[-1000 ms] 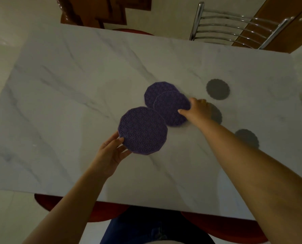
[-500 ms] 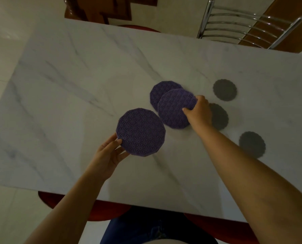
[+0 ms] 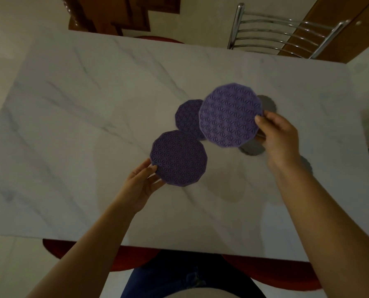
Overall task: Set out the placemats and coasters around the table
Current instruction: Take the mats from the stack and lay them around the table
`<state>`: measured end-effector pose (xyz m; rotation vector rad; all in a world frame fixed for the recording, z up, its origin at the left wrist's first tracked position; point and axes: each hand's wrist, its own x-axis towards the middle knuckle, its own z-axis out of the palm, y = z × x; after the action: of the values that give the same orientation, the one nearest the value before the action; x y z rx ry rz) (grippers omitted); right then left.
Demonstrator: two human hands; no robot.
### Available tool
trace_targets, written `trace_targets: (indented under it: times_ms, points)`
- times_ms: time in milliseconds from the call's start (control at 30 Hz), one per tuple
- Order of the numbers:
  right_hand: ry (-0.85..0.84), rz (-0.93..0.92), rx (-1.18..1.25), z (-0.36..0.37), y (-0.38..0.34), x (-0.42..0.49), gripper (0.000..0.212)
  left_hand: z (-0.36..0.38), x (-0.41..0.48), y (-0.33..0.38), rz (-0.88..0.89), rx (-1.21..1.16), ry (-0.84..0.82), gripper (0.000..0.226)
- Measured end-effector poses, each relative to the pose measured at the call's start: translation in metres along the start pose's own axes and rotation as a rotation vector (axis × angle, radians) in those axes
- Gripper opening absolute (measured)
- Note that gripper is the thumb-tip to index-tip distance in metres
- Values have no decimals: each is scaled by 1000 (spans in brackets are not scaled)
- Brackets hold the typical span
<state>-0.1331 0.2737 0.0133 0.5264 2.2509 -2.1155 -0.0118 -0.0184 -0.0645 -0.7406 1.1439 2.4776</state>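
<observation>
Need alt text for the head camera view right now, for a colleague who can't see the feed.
Seen from above, the right hand lifts one purple placemat off a white marble table while the left hand grips the edge of a second purple placemat. A third purple placemat lies flat behind them, with grey coasters partly hidden near the right hand.
</observation>
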Motion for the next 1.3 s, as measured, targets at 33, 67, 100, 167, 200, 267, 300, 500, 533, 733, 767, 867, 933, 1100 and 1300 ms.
trace_targets:
  times_ms: [33, 67, 100, 167, 200, 267, 300, 500, 533, 733, 767, 867, 933, 1100, 1300]
  points:
    - [-48, 14, 36, 2, -3, -5, 14, 3, 1, 0, -1, 7, -5, 33]
    - [-102, 37, 53, 5, -3, -9, 15, 6, 2, -1, -2, 11, -11, 33]
    - [-159, 70, 59, 9, -2, -13, 15, 9, 3, -1, -2, 13, -18, 33]
    - [-260, 154, 45, 16, 5, -21, 17, 14, 3, -2, -3, 14, -40, 35]
    - [-297, 193, 25, 19, 9, -26, 16, 16, 3, -2, -4, 11, -52, 38]
    - [-324, 224, -40, 22, 18, -34, 17, 20, 2, -3, -6, 4, -66, 41]
    - [-310, 215, -76, 23, 23, -38, 20, 20, 2, -4, -5, 1, -76, 42]
    - [-254, 191, -146, 24, 41, -54, 23, 20, -1, -7, -6, -44, -142, 36]
    - [-273, 210, -133, 24, 42, -55, 26, 20, -2, -7, -6, -42, -154, 36]
    - [-343, 146, -164, 23, 48, -63, 36, 14, -2, -7, -27, -39, -171, 40]
    - [-341, 131, -176, 22, 49, -65, 38, 14, -2, -7, -32, -36, -167, 40]
    - [-333, 102, -195, 21, 53, -68, 40, 15, -1, -6, -40, -19, -158, 36]
    - [-324, 92, -201, 19, 55, -68, 40, 16, -1, -5, -41, 0, -162, 35]
    - [-343, 61, -214, 16, 55, -65, 41, 22, 1, -4, -42, 23, -139, 34]
    - [-371, 68, -240, 19, 56, -52, 36, 25, 8, -4, -22, 85, -42, 35]
